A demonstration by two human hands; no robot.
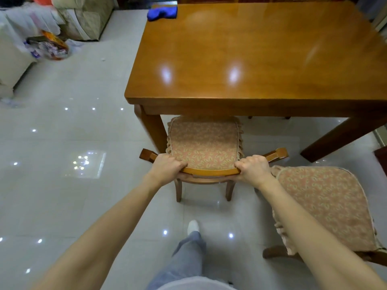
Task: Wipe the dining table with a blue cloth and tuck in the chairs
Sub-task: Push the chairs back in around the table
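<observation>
Backrest (210,171) of curved wood is gripped by left hand (167,167) and right hand (254,167).

A crumpled blue cloth (162,13) lying on the rectangular wooden worktop (261,49) at its far-left corner, cushioned wooden chair (204,143) sitting partly under the near edge, matching second chair (322,206) standing just right of it

Bright overhead light glares on the table (261,59) and floor tiles (83,164) (wide-angle bending at edges).

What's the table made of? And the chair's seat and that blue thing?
The table looks like varnished wood: grain, shiny light spots. The chair seat looks like patterned woven fabric with a frilled edge. The blue cloth looks soft, bunched, maybe microfibre.
</observation>
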